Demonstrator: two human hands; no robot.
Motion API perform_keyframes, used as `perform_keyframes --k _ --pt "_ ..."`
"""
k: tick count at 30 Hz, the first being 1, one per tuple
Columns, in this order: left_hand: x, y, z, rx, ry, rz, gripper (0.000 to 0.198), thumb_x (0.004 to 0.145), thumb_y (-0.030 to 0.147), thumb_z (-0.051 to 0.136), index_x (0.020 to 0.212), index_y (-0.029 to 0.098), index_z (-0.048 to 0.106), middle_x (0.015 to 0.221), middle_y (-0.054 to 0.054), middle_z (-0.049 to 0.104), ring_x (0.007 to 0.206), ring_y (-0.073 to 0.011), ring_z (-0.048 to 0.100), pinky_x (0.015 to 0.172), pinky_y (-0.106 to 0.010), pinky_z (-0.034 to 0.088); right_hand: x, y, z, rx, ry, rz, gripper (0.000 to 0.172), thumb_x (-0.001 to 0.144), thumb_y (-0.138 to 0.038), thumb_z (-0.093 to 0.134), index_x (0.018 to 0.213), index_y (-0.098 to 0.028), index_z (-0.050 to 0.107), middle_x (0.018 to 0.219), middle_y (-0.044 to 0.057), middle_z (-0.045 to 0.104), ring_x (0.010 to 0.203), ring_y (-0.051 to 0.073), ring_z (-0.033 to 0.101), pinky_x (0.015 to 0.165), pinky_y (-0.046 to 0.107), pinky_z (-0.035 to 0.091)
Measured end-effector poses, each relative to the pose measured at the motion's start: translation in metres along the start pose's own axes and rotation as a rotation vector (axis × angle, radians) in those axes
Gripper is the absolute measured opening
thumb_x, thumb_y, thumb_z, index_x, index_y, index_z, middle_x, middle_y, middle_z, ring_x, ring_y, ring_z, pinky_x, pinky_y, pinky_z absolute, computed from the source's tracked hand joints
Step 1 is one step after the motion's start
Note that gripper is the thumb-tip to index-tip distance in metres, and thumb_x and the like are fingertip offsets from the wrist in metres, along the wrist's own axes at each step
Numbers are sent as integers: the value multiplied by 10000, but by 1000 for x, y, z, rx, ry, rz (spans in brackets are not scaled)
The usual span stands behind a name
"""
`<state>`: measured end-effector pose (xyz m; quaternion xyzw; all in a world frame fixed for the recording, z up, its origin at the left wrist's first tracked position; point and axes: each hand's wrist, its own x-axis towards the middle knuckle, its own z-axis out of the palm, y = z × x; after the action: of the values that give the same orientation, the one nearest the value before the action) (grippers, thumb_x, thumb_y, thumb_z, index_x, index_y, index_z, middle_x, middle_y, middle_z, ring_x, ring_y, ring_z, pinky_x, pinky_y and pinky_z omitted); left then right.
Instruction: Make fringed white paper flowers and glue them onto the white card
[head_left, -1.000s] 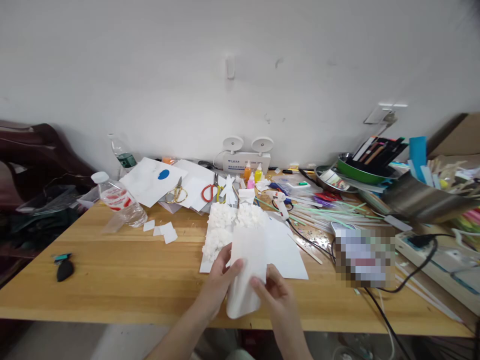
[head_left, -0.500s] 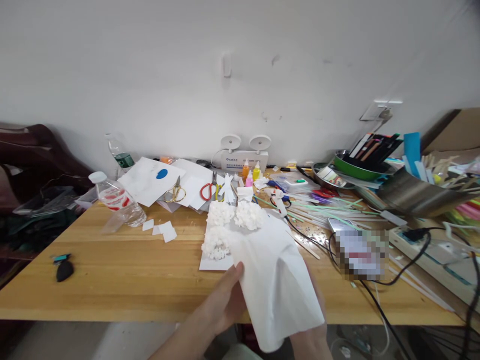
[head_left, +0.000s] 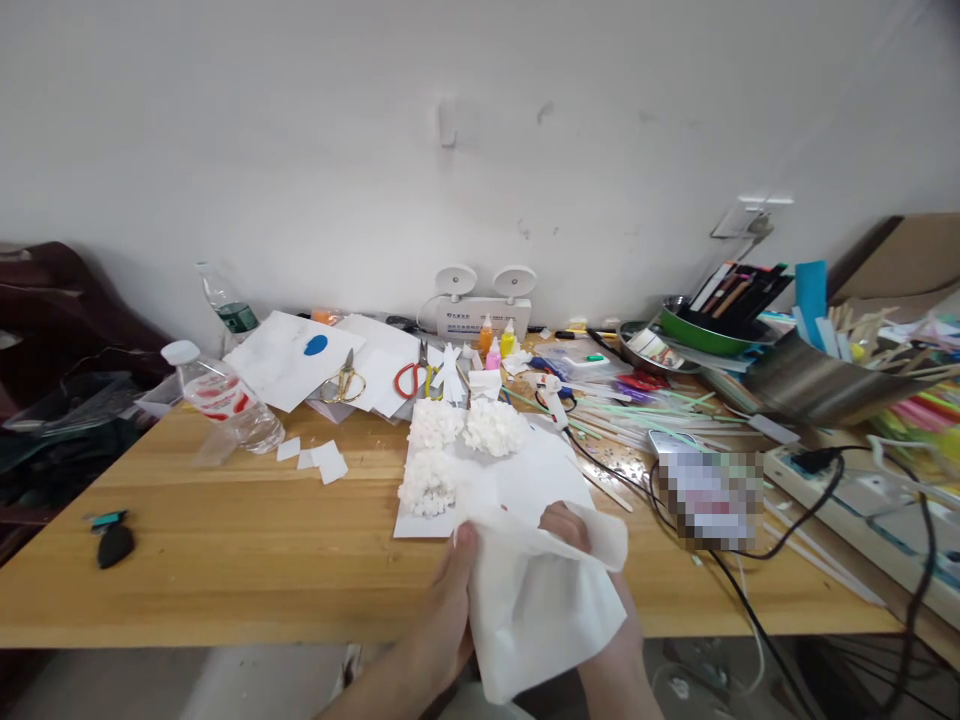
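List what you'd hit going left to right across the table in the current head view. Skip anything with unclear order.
Black fob → clear bottle with red label → gold scissors → left hand → held white sheet → pixelated device → power strip.

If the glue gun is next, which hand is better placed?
Probably the right hand: it is nearer the glue gun. The left hand is farther off, and both hold the white sheet.
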<state>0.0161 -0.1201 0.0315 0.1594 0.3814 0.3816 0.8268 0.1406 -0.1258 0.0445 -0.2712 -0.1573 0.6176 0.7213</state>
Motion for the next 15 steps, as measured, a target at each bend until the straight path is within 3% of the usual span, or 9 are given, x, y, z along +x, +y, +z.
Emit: perform_keyframes --k 3,5,7,9,11,12,15 --pt "2 -1 -1 14 77 55 504 720 508 528 1106 184 512 1005 -96 628 909 -221 581 791 -313 455 1 1 -2 240 7 112 316 821 -209 455 527 -217 340 476 -80 254 396 81 298 428 185 359" --pt "3 8 -1 19 67 100 443 736 512 501 1028 180 538 901 -82 633 745 -179 591 658 -276 477 3 -2 -9 305 48 115 315 833 -179 421 533 -211 333 470 -85 241 382 74 266 402 172 340" --pt "5 27 -6 27 38 221 416 758 541 440 936 180 544 748 -39 594 533 -107 508 476 -220 430 4 -10 -18 325 104 67 291 829 -149 412 547 -204 360 458 -87 280 360 66 259 375 168 326" --pt "6 56 -20 66 69 422 394 780 539 392 898 187 523 673 -6 533 473 -77 420 412 -193 374 3 -22 -28 318 127 -81 268 821 -162 417 558 -206 393 448 -84 338 351 65 299 376 177 339" --pt "8 87 -45 155 211 586 400 802 531 341 927 192 512 728 -13 538 522 -90 439 414 -200 363 -1 -33 -36 239 172 -199 241 809 -258 437 573 -214 450 480 -62 442 401 82 418 461 224 410" --pt "10 102 -61 230 315 590 428 796 549 330 947 191 510 756 -21 553 559 -111 469 411 -210 359 -4 -37 -39 152 223 -219 216 802 -304 445 611 -218 500 532 -41 517 462 109 493 528 267 442" --pt "19 136 -117 581 692 424 463 771 553 368 990 164 492 782 -39 573 610 -167 522 501 -283 419 -11 -37 -44 -113 429 -234 112 752 -325 529 771 -232 587 701 -10 649 656 183 608 661 342 464"
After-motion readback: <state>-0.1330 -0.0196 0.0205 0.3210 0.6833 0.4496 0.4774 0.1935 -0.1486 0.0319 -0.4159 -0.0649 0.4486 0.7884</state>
